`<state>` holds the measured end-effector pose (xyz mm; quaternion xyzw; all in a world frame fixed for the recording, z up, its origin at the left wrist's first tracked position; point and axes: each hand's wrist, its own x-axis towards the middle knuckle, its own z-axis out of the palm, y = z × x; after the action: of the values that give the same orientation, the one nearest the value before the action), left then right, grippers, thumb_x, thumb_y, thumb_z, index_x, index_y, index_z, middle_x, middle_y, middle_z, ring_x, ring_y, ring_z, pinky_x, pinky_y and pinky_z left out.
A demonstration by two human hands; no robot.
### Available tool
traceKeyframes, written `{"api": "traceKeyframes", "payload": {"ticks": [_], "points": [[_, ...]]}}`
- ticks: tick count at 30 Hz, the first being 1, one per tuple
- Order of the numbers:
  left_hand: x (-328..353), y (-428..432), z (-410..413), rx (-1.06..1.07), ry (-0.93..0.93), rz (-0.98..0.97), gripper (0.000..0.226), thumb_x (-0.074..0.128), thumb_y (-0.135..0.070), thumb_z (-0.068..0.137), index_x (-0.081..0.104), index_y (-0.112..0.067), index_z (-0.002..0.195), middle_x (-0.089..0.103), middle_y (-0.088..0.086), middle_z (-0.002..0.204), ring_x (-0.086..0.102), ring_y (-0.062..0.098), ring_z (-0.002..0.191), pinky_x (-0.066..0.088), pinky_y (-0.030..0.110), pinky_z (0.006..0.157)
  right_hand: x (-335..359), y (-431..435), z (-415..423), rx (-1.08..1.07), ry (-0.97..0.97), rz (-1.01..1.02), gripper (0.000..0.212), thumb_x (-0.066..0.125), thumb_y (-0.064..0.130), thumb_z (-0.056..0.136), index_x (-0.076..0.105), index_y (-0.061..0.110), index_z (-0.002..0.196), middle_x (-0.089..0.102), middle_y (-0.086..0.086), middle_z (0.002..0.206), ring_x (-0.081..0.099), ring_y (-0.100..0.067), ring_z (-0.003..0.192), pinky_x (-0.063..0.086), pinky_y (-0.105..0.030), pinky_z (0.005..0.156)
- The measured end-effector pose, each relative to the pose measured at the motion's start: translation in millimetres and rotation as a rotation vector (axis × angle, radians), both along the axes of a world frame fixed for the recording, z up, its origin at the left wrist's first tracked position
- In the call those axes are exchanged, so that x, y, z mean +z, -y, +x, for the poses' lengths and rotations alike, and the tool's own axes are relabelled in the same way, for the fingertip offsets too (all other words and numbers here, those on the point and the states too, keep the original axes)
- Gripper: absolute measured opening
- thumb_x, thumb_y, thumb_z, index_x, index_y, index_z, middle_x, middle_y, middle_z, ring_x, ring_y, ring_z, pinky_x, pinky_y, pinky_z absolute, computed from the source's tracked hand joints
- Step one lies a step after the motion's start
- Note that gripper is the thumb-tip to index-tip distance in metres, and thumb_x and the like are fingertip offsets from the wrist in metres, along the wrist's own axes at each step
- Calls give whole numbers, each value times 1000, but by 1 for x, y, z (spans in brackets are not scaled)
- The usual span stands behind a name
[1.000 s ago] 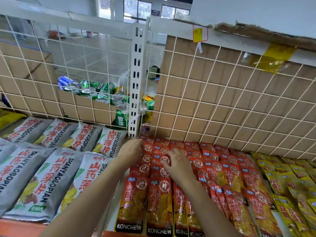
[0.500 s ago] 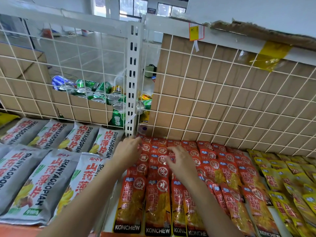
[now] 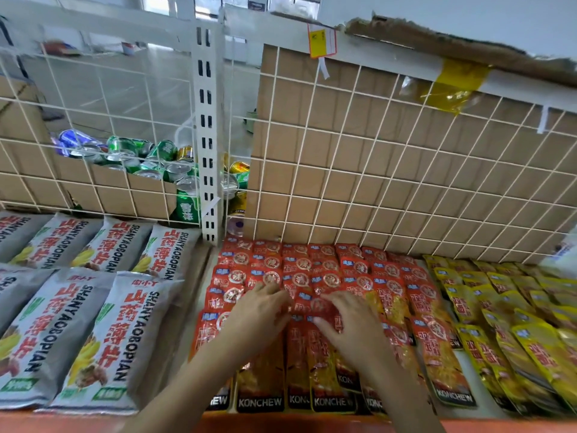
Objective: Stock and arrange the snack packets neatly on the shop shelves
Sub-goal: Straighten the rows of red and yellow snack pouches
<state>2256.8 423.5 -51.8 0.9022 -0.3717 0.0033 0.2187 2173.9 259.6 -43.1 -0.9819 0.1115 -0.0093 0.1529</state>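
Gently now, my left hand [image 3: 259, 310] and right hand [image 3: 351, 323] lie flat, fingers relaxed, side by side on the red Konchew packets [image 3: 362, 278] covering the shelf [image 3: 203, 270], so I'd press lightly, sliding rows square.

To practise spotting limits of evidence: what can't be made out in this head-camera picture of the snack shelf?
Head view:
- Middle red packets: print covered by the left hand and right hand.
- Grey packets: leftmost ones cut off by the left edge.
- Yellow tag: writing too small, blurred.
- Cans: lower parts hidden by a cardboard box.
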Motion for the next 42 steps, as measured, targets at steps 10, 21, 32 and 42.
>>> {"api": "traceKeyframes", "payload": {"ticks": [10, 21, 32, 42], "points": [[-9, 9, -18, 39, 12, 111, 46, 49, -46, 92, 41, -32, 135, 40, -13, 134, 33, 11, 122, 24, 24, 103, -10, 0, -8, 26, 6, -24, 64, 30, 62, 80, 31, 38, 139, 22, 10, 150, 17, -11, 139, 11, -34, 114], [-32, 11, -65, -19, 130, 305, 57, 19, -55, 96, 55, -27, 129, 56, -13, 131, 52, 11, 122, 31, 35, 109, -6, 19, -8, 112, -24, 83, 49, 48, 39, 91, 36, 32, 137, 23, 11, 150, 17, -9, 140, 15, -34, 116], [-36, 11, -86, 78, 266, 343, 61, 37, -34, 70, 52, -33, 129, 58, -6, 130, 55, 16, 120, 32, 43, 108, -3, 28, -7, 135, 28, 150, 42, 47, 36, 93, 42, 28, 134, 34, 9, 144, 28, -8, 133, 24, -33, 114], [-45, 9, -94, 157, 250, 320, 55, 41, -38, 78, 48, -34, 133, 53, -3, 136, 49, 24, 127, 12, 43, 106, 7, 29, 16, 186, 94, 104, 40, 47, 34, 95, 46, 22, 133, 47, 7, 136, 40, -10, 127, 30, -27, 106]]}}
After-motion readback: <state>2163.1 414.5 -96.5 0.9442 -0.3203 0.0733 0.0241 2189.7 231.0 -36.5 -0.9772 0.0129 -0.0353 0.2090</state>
